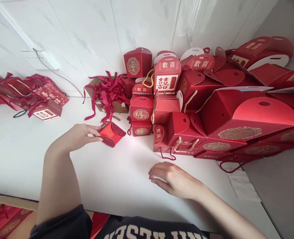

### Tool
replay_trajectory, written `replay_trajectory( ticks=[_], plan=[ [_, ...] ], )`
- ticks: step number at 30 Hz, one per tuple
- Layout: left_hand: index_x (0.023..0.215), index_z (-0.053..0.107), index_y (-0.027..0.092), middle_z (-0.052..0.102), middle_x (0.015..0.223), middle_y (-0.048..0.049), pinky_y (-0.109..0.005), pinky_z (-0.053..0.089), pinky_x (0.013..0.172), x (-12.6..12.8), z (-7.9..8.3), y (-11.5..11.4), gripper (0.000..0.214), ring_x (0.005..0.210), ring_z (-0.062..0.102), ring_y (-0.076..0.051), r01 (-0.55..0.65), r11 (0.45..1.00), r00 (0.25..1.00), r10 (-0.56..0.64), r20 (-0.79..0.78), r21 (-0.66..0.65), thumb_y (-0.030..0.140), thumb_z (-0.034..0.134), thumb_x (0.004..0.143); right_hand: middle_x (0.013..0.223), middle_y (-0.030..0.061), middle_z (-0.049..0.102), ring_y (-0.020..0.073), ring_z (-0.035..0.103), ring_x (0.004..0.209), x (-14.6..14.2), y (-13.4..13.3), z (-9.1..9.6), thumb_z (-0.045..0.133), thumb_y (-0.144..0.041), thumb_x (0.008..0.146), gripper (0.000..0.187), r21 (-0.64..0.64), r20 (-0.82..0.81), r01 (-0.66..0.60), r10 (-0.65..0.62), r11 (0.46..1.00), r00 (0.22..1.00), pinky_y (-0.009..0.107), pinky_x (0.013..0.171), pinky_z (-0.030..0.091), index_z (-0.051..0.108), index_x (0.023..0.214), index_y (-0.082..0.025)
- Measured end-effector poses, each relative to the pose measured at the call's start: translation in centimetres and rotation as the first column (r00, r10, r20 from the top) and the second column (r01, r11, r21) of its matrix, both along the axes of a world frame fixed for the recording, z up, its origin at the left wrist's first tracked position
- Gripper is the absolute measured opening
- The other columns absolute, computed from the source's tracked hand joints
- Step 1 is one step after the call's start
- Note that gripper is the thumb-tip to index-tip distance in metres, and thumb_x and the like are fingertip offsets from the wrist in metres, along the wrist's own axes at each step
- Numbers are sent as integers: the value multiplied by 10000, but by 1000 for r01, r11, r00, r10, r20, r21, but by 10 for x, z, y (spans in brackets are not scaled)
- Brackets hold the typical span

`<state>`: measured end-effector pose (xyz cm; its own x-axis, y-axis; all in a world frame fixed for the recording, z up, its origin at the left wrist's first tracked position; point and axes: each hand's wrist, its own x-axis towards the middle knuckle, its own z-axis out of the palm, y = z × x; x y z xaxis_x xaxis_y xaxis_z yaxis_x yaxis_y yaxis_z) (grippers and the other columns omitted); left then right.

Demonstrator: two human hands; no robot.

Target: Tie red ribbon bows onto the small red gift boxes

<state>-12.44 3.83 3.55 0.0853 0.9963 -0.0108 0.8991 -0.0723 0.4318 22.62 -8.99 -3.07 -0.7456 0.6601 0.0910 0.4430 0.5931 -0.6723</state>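
Note:
On the white table [107, 179], my left hand [88, 132] pinches the left side of a small red gift box [114, 132] between thumb and fingers. The box's flaps stand apart and its bright red inside shows. My right hand [170, 177] is above the table to the right, fingers loosely curved and apart from any box. I see nothing in it, though the palm side is hidden. Closest to that hand is a red box with a dark red cord handle [168, 156] at the front of the stacked boxes.
Stacked red gift boxes [224, 109] with cord handles fill the right side. Behind the small box stands a cardboard box [123, 107] with red ribbons [109, 91] spilling out. Ribboned boxes [47, 111] lie at the left, near a cable [59, 74]. A tiled wall [147, 26] borders the back.

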Motion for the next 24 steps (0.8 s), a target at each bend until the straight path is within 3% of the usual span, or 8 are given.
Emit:
replay_trajectory(
  ticks=[3, 6, 8, 12, 14, 16, 19, 24],
  plan=[
    [776, 791, 283, 725, 1175, -8, -369, 603, 902, 9, -2, -14, 436, 1108, 663, -297, 158, 986, 972, -144, 188, -61, 695, 673, 695, 1058, 82, 680, 194, 648, 970, -1, 6, 16, 444, -247, 1013, 187, 46, 8, -15, 14, 999, 1000, 313, 862, 505, 619, 1038, -186],
    [784, 807, 293, 716, 1184, -44, -404, 607, 884, 23, -7, -16, 364, 1098, 663, -291, 326, 945, 906, -311, 287, -3, 634, 700, 717, 1097, 97, 666, 212, 638, 1021, -7, 12, 29, 438, -239, 1013, 182, 132, 17, 20, -23, 991, 1000, 340, 897, 501, 606, 1059, -188],
    [762, 804, 277, 729, 1135, -64, -403, 593, 888, 35, -12, -14, 279, 1051, 667, -264, 474, 880, 836, -461, 296, 32, 536, 700, 781, 1105, 109, 654, 220, 631, 1028, -13, 17, 34, 422, -227, 1014, 183, 187, 0, 89, -90, 978, 996, 350, 890, 503, 593, 1066, -189],
    [749, 791, 265, 733, 1138, -68, -441, 506, 996, 61, -27, -14, 205, 1078, 623, -256, 725, 682, 638, -717, 282, 94, 426, 696, 833, 1016, 107, 651, 208, 634, 908, -24, 28, 36, 385, -201, 1015, 179, 208, -36, 234, -232, 950, 972, 321, 783, 504, 562, 1023, -179],
    [937, 787, 289, 698, 1216, -58, -450, 447, 1070, 75, -35, -19, 195, 1187, 563, -270, 769, 629, 590, -767, 253, 115, 416, 740, 797, 976, 96, 656, 199, 629, 873, -27, 36, 37, 371, -185, 1017, 183, 202, -20, 240, -241, 950, 970, 306, 760, 488, 554, 1031, -174],
    [1119, 732, 281, 665, 1253, -69, -438, 443, 1075, 86, -42, -25, 401, 1228, 526, -281, 761, 640, 605, -758, 243, 103, 440, 772, 753, 959, 85, 660, 191, 624, 860, -28, 44, 39, 375, -160, 1012, 182, 201, 23, 194, -203, 960, 979, 293, 739, 469, 553, 1050, -173],
    [1030, 753, 257, 676, 1162, -69, -447, 417, 1092, 95, -50, -33, 345, 1211, 512, -291, 765, 636, 611, -765, 204, 97, 469, 753, 758, 916, 64, 660, 185, 609, 804, -29, 54, 44, 428, -160, 992, 136, 203, 122, 70, -97, 977, 988, 275, 670, 425, 552, 1045, -176],
    [928, 752, 285, 692, 929, -25, -579, 22, 1233, 99, -47, -40, 196, 1101, 570, -256, 812, 569, 570, -821, 34, 132, 442, 675, 839, 804, 53, 621, 169, 577, 667, -35, 58, 47, 398, -280, 1030, 197, 170, 300, 10, -62, 985, 952, 268, 580, 355, 556, 1010, -164]
  ],
)
